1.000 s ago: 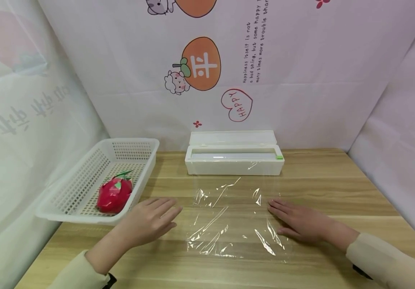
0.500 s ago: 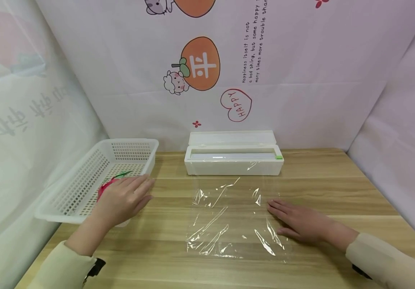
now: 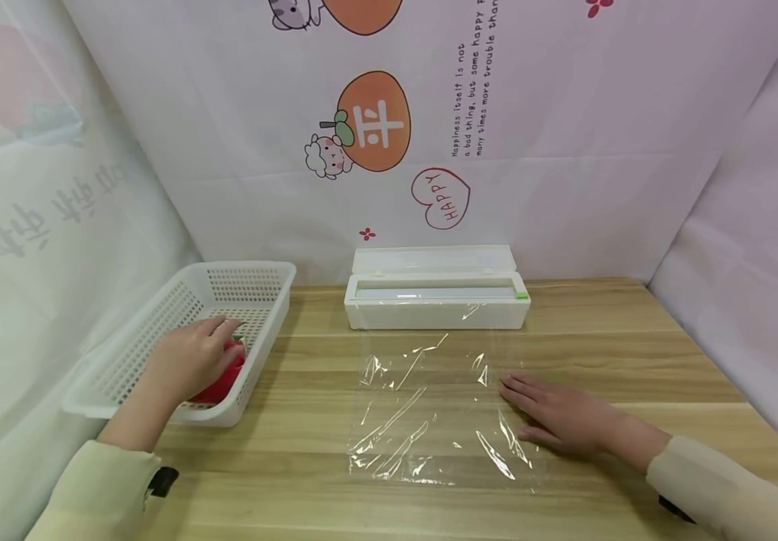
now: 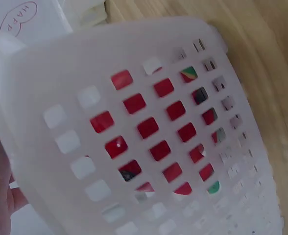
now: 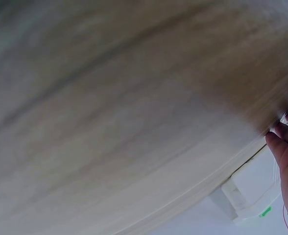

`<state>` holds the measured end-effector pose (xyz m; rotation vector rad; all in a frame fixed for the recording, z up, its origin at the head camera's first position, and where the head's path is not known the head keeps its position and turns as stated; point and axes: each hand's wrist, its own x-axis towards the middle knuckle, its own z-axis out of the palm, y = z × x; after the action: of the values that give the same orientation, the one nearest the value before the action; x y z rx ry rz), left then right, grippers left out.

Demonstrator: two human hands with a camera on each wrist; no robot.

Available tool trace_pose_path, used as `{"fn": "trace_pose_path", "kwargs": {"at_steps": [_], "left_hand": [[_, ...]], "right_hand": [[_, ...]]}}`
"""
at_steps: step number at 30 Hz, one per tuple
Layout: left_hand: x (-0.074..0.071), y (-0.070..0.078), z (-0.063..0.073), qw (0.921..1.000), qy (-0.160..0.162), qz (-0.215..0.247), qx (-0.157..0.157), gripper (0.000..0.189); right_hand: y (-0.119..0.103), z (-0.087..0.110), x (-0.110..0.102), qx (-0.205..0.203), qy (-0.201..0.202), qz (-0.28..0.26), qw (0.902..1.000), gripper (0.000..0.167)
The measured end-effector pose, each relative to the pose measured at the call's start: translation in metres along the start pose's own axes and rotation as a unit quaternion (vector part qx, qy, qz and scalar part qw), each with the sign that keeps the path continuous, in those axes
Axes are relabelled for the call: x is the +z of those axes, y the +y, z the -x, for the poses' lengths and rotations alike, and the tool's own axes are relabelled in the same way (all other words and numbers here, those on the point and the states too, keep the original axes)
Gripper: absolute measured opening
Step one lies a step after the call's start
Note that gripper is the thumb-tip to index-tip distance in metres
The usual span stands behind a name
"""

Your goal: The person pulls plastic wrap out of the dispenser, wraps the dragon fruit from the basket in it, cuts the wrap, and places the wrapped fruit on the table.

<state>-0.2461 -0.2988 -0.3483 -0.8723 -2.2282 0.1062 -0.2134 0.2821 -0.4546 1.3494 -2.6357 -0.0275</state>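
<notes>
My left hand [image 3: 189, 359] is inside the white slotted basket [image 3: 279, 323], over a shiny red dragon fruit [image 3: 222, 385] with green tips. Its fingers hang relaxed above the fruit and partly hide it; I cannot tell whether they touch. In the left wrist view the basket's wall [image 4: 51, 73] blocks most of the scene, and red shows through its slots. On the wooden table, my right hand [image 3: 561, 415] lies flat, fingertips at the right edge of a sheet of clear cling film [image 3: 416, 428]. The film runs forward from a white dispenser box [image 3: 436, 315] whose lid stands up.
A printed white cloth [image 3: 531, 188] hangs behind the table, with more cloth at both sides. Bare wood [image 3: 307, 421] separates the basket from the film. A green piece [image 3: 521, 295] sits at the dispenser's right end.
My left hand has moved left, from the bare table beside the film, over the basket's rim and down toward the dragon fruit. The right hand and film have stayed in place.
</notes>
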Motion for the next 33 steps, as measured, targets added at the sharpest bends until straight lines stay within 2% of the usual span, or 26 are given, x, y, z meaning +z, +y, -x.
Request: {"fn": "trace_pose_path", "kwargs": {"at_steps": [3,6,11,14,17,20,25,33], "left_hand": [[-0.003,-0.002,0.003,0.9970,-0.061,0.002,-0.046,0.046],[-0.005,-0.003,0.004,0.9865,-0.134,0.000,-0.094,0.051],[-0.004,-0.007,0.004,0.9547,-0.250,0.013,-0.162,0.059],[-0.001,-0.009,0.004,0.9358,-0.292,0.029,-0.196,0.065],[0.002,-0.011,0.005,0.9213,-0.315,0.045,-0.223,0.073],[0.007,-0.013,0.006,0.9106,-0.330,0.058,-0.242,0.081],[0.015,-0.017,0.010,0.9025,-0.343,0.062,-0.254,0.087],[0.022,-0.015,0.011,0.8913,-0.359,0.064,-0.270,0.084]], "right_hand": [[0.000,0.000,-0.001,-0.001,-0.001,0.002,1.0000,0.066],[0.000,0.001,0.000,-0.003,0.003,0.004,1.0000,0.066],[-0.001,0.001,0.000,-0.006,0.007,0.008,0.9999,0.066],[-0.001,0.001,0.000,-0.007,0.007,0.007,0.9999,0.066],[-0.001,0.001,0.000,-0.007,0.006,0.006,0.9999,0.065],[-0.001,0.001,0.001,-0.005,0.006,0.008,0.9999,0.065],[-0.001,0.001,0.000,-0.007,0.010,0.009,0.9999,0.065],[0.000,0.001,0.000,-0.007,0.007,0.008,0.9999,0.065]]}}
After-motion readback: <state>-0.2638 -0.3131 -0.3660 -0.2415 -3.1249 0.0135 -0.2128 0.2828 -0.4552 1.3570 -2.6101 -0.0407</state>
